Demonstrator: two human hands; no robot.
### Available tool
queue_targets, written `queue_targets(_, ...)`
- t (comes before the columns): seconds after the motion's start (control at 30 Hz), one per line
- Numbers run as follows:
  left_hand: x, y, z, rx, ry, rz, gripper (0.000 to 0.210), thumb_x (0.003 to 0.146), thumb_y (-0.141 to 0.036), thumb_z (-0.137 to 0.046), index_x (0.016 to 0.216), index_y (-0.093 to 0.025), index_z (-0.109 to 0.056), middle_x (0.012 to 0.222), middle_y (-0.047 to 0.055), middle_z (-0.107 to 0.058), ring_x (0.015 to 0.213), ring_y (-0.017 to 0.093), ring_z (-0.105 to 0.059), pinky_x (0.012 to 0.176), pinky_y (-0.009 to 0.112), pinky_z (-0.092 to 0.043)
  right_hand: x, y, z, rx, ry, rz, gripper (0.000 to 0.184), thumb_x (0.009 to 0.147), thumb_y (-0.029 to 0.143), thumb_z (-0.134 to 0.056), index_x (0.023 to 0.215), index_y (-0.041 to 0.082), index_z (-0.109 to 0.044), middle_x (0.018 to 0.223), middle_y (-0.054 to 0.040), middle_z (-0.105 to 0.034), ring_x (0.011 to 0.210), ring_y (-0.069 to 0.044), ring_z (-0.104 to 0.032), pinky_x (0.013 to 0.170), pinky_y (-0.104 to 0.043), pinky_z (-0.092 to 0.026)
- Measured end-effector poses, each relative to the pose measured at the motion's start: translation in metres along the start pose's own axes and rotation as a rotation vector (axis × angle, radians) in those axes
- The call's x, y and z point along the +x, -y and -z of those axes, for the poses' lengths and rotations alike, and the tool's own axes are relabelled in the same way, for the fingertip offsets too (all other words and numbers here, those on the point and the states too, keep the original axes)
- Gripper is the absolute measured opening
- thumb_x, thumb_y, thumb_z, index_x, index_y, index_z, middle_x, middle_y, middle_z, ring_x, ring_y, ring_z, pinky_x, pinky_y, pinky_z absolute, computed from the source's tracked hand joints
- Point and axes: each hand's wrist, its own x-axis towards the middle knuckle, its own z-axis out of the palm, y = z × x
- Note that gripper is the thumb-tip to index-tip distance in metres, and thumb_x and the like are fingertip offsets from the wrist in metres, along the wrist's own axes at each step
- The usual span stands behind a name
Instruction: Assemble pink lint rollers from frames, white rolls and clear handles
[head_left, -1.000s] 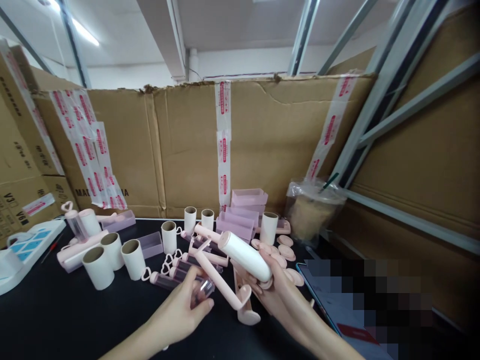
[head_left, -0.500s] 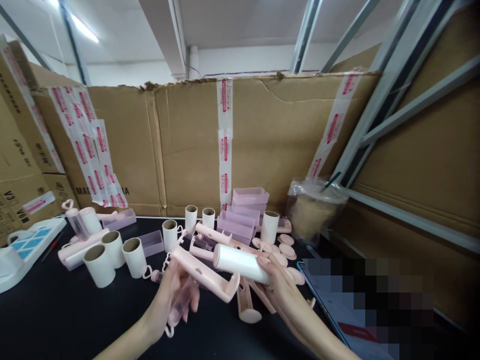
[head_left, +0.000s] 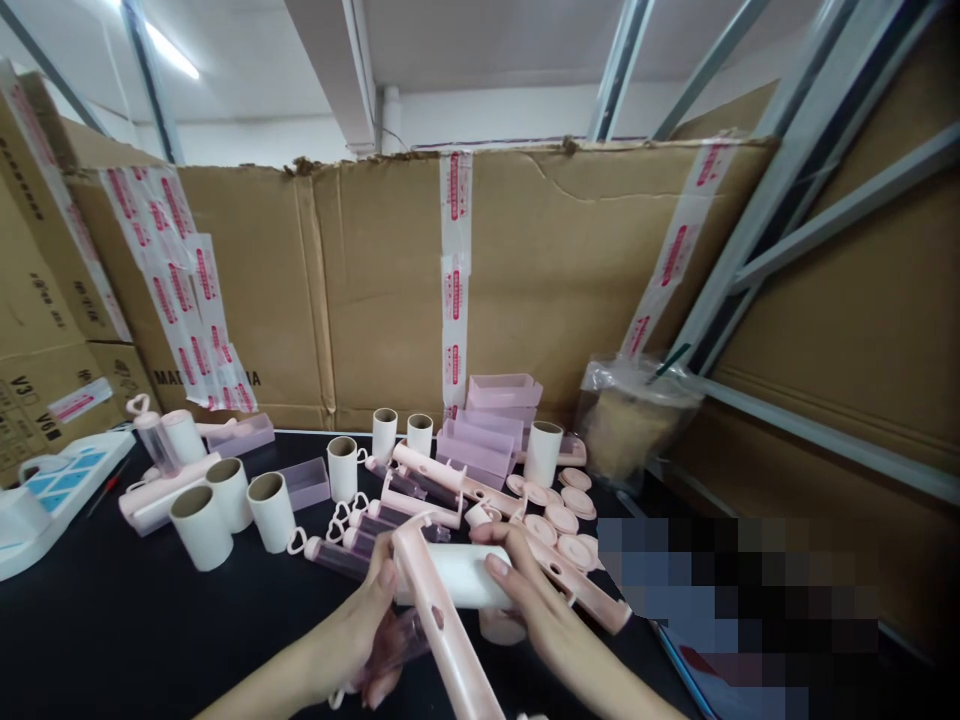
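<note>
My left hand [head_left: 373, 615] is closed around a long pink plastic housing [head_left: 442, 620], which slants down toward me. A clear pinkish tube [head_left: 401, 640] is tucked in the same hand, partly hidden by the fingers. My right hand [head_left: 536, 595] is closed on a white roll [head_left: 469, 575] lying sideways. The roll's left end passes behind the housing and comes close to my left fingers; whether they touch it I cannot tell. Just beyond my hands lie pink housings [head_left: 570, 575], clear tubes with heart-shaped loops [head_left: 330, 555] and round pink caps [head_left: 576, 550].
White hollow rolls [head_left: 201, 530] stand upright on the left and at the back. Lilac trays [head_left: 480, 450] are stacked at the back centre. A bagged drink cup [head_left: 630, 425] stands back right, a white power strip [head_left: 67, 500] far left. A cardboard wall [head_left: 375, 290] closes off the back.
The roll in my right hand has moved left, behind the pink housing. My left hand has turned the housing from lying across to pointing steeply down toward me.
</note>
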Motion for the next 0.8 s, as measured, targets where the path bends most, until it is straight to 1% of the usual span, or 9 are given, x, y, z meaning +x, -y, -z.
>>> queue_targets(0.07, 0.001, -0.003, -0.005, -0.046, -0.062, 0.017, 0.075, 0.078, -0.074, -0.028, 0.137, -0.029, -0.019, 0.092, 0.007, -0.065, 0.023, -0.001, -0.037, 0.024, 0.011, -0.022, 0.0, 0.001, 0.001, 0.187, 0.035, -0.037, 0.023, 0.074, 0.042, -0.052, 0.09, 0.026, -0.055, 0.077, 0.0023, -0.054, 0.066, -0.016, -0.049, 0.058, -0.025, -0.041)
queue_targets(0.17, 0.001, -0.009, -0.011, -0.135, -0.147, 0.038, 0.08, 0.075, -0.077, -0.029, 0.136, -0.025, -0.021, 0.071, 0.0, -0.061, 0.024, 0.001, -0.034, 0.024, 0.013, -0.02, 0.003, 0.007, 0.007, 0.36, 0.063, -0.089, 0.017, 0.071, 0.033, -0.053, 0.085, 0.025, -0.058, 0.072, 0.0026, -0.055, 0.066, -0.017, -0.05, 0.061, -0.026, -0.043)
queue_targets(0.23, -0.001, -0.015, -0.012, -0.165, -0.197, 0.026, 0.085, 0.07, -0.081, -0.032, 0.129, -0.019, -0.032, 0.056, -0.005, -0.054, 0.025, 0.002, -0.033, 0.025, 0.013, -0.02, 0.007, 0.012, 0.011, 0.386, 0.03, -0.11, 0.013, 0.075, 0.032, -0.056, 0.085, 0.024, -0.06, 0.072, 0.0025, -0.058, 0.067, -0.016, -0.052, 0.062, -0.025, -0.044)
queue_targets(0.3, -0.003, -0.021, -0.012, -0.149, -0.21, 0.0, 0.086, 0.066, -0.083, -0.035, 0.118, -0.015, -0.043, 0.048, -0.007, -0.048, 0.025, 0.003, -0.031, 0.025, 0.014, -0.019, 0.013, 0.013, 0.014, 0.4, -0.001, -0.092, 0.016, 0.081, 0.037, -0.056, 0.089, 0.024, -0.061, 0.08, 0.0007, -0.063, 0.072, -0.017, -0.055, 0.064, -0.024, -0.045)
queue_targets(0.4, -0.002, -0.025, -0.012, -0.104, -0.2, -0.016, 0.085, 0.065, -0.085, -0.033, 0.109, -0.013, -0.047, 0.047, -0.007, -0.048, 0.024, 0.002, -0.028, 0.025, 0.015, -0.016, 0.018, 0.008, 0.015, 0.397, 0.015, 0.014, 0.027, 0.085, 0.044, -0.052, 0.102, 0.024, -0.059, 0.095, -0.0029, -0.068, 0.084, -0.019, -0.061, 0.073, -0.029, -0.046)
queue_targets(0.47, -0.001, -0.024, -0.012, -0.097, -0.185, -0.008, 0.085, 0.065, -0.084, -0.032, 0.113, -0.015, -0.045, 0.05, -0.007, -0.05, 0.024, 0.002, -0.028, 0.025, 0.015, -0.017, 0.017, 0.002, 0.012, 0.347, 0.031, 0.071, 0.034, 0.085, 0.049, -0.05, 0.11, 0.026, -0.055, 0.107, -0.0051, -0.068, 0.096, -0.022, -0.061, 0.084, -0.035, -0.045)
queue_targets(0.57, 0.0, -0.02, -0.015, -0.093, -0.147, 0.008, 0.085, 0.067, -0.083, -0.033, 0.121, -0.017, -0.038, 0.05, -0.008, -0.048, 0.026, 0.003, -0.03, 0.027, 0.014, -0.019, 0.011, -0.005, 0.006, 0.232, 0.024, 0.082, 0.043, 0.083, 0.053, -0.051, 0.117, 0.027, -0.051, 0.117, -0.0074, -0.065, 0.112, -0.026, -0.055, 0.097, -0.042, -0.037)
queue_targets(0.7, 0.0, -0.018, -0.019, -0.094, -0.064, 0.005, 0.088, 0.067, -0.083, -0.033, 0.128, -0.018, -0.03, 0.052, -0.007, -0.052, 0.026, 0.002, -0.031, 0.027, 0.014, -0.021, 0.007, -0.008, -0.001, 0.233, -0.004, 0.125, 0.043, 0.081, 0.054, -0.052, 0.117, 0.03, -0.051, 0.123, -0.0072, -0.061, 0.119, -0.028, -0.051, 0.1, -0.043, -0.036)
queue_targets(0.8, 0.001, -0.014, -0.023, -0.121, -0.059, 0.014, 0.092, 0.064, -0.084, -0.036, 0.129, -0.02, -0.025, 0.053, -0.007, -0.053, 0.026, 0.002, -0.032, 0.027, 0.014, -0.019, 0.008, -0.009, -0.003, 0.296, -0.009, 0.166, 0.038, 0.085, 0.052, -0.047, 0.117, 0.031, -0.049, 0.128, -0.0063, -0.058, 0.118, -0.026, -0.052, 0.1, -0.042, -0.037)
